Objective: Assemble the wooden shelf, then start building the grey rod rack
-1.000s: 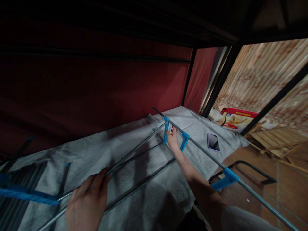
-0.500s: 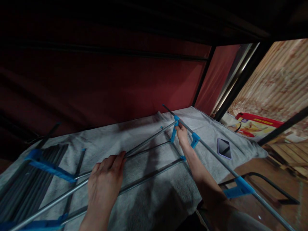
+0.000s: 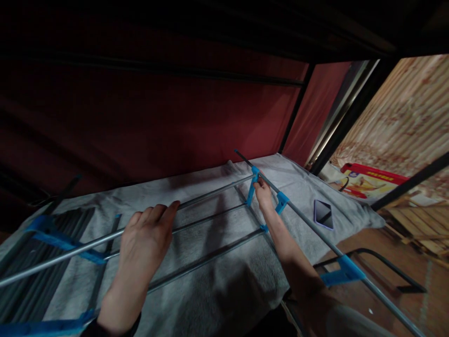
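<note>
My left hand (image 3: 147, 238) is wrapped over a long grey metal tube (image 3: 213, 190). The tube runs from the lower left to a blue plastic connector (image 3: 251, 189), where its far end meets the joint. The fingers of my right hand (image 3: 263, 191) are closed around that connector, partly hiding it. Through the connector's top passes a crosswise metal tube (image 3: 312, 223), which bears more blue connectors, among them one at lower right (image 3: 345, 270). Below lie further tubes of the frame, including a lower rail (image 3: 210, 259). At left, the held tube passes over another blue connector (image 3: 59, 238).
A bundle of dark tubes (image 3: 66, 262) lies on the grey blanket (image 3: 196, 299) at left. To the right are a phone (image 3: 323, 214), a red and yellow box (image 3: 372, 182) and a wooden pallet (image 3: 414, 222). Dark posts and a red curtain (image 3: 157, 126) stand behind.
The left part of the held tube has swung up and away from me, and my left hand moved slightly left with it. My right hand keeps its hold on the connector.
</note>
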`<state>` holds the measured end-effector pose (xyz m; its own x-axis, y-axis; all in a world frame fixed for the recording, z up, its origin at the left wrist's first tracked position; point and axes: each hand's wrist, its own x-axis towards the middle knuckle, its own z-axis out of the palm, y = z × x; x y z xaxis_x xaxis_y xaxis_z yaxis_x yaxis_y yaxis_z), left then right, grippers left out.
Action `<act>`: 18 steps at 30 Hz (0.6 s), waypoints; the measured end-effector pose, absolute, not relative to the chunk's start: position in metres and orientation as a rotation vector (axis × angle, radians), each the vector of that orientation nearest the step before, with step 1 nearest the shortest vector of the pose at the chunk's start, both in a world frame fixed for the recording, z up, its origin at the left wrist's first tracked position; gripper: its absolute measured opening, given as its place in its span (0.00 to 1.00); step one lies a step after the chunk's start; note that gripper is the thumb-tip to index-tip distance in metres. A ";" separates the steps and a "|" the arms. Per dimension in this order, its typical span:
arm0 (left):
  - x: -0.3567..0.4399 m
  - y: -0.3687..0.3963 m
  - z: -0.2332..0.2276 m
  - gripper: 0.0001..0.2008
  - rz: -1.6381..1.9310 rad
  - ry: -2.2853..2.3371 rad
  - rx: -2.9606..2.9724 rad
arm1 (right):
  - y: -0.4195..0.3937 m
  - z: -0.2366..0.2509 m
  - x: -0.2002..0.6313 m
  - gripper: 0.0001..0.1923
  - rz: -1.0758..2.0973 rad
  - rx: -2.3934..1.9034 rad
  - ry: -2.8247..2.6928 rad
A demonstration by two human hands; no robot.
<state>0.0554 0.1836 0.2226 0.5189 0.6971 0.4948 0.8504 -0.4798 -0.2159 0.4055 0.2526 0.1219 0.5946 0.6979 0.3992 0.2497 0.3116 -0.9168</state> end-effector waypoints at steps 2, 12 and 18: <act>0.056 0.189 0.222 0.21 -0.491 -1.277 -2.315 | 0.252 0.122 0.404 0.24 0.363 -1.266 -0.934; 0.054 0.213 0.218 0.21 -0.463 -1.230 -2.284 | 0.255 0.122 0.400 0.22 0.350 -1.276 -0.939; 0.052 0.220 0.216 0.21 -0.455 -1.234 -2.303 | 0.256 0.120 0.400 0.23 0.336 -1.265 -0.953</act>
<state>0.0523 0.2199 0.2159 0.5370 0.6803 0.4989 0.8413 -0.4750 -0.2579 0.4002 0.2563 0.1196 0.5915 0.6894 0.4182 0.2747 0.3153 -0.9084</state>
